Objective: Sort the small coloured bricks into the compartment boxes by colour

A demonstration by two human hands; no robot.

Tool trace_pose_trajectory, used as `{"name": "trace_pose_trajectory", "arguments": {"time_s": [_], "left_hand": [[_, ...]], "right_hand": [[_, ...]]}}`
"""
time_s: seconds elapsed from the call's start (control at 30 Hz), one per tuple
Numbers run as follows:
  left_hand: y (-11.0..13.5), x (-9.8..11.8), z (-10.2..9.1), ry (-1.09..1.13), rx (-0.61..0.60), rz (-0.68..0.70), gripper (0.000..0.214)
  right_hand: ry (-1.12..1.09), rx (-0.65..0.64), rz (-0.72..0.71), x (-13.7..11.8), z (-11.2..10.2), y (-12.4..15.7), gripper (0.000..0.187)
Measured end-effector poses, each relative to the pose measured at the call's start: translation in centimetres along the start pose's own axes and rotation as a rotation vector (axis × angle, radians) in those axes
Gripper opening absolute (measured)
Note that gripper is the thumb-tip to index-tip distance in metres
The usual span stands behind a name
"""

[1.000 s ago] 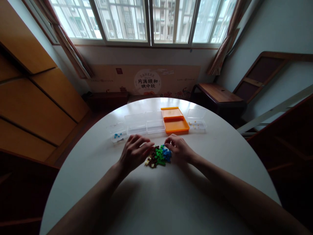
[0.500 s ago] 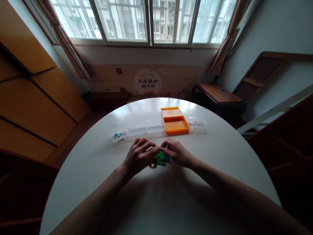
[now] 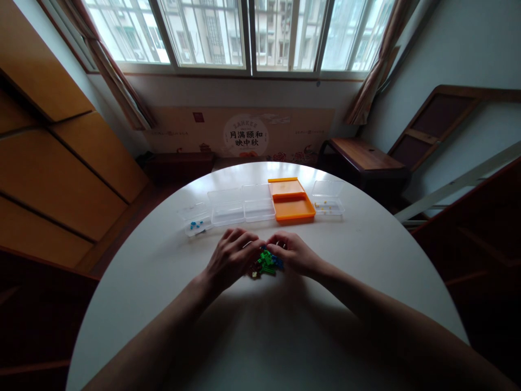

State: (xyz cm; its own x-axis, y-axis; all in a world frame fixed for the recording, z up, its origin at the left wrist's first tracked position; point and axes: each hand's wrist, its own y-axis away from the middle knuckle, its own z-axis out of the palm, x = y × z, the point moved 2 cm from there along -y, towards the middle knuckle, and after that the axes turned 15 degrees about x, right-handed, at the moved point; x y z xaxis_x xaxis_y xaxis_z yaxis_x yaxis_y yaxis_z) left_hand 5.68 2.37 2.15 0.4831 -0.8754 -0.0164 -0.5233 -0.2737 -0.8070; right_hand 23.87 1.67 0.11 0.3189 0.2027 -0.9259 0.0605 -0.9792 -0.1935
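Note:
A small heap of toy building bricks (image 3: 267, 263), mostly green with some blue, dark red and pale yellow ones, lies on the white table. My left hand (image 3: 233, 254) curls over the heap's left side, fingers bent and fingertips drawn together. From the right, my right hand (image 3: 293, 253) reaches over the heap, its thumb and fingers pinched. The fingertips of both hands nearly meet above the far edge of the heap. Whatever lies between them is too small and too hidden to make out.
Behind my hands, open boxes stand in a row: a clear one (image 3: 199, 232) with small blue pieces, two clear ones (image 3: 228, 221), an orange one (image 3: 295, 219) and a clear one (image 3: 337, 212) with small yellow pieces. The round table (image 3: 366, 260) has a curved edge.
My left fingers have closed up slightly, covering the gap that showed between them. Both hands otherwise stay over the heap, and the boxes have not moved.

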Motion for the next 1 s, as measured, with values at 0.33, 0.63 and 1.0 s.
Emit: {"name": "trace_pose_trajectory", "arguments": {"time_s": [0.33,0.63,1.0], "left_hand": [[1.7,-6.8,-2.8,-0.471,0.214,-0.306,0.012],[3.6,-9.6,-3.9,-0.673,0.224,-0.510,0.016],[3.2,-9.2,-3.9,-0.707,0.228,-0.480,0.020]], "right_hand": [[0.117,0.075,-0.059,1.3,-1.3,-0.4,0.012],[0.201,0.134,-0.086,2.4,-2.6,-0.8,0.013],[0.239,0.148,-0.123,3.1,-3.4,-1.5,0.015]]}}
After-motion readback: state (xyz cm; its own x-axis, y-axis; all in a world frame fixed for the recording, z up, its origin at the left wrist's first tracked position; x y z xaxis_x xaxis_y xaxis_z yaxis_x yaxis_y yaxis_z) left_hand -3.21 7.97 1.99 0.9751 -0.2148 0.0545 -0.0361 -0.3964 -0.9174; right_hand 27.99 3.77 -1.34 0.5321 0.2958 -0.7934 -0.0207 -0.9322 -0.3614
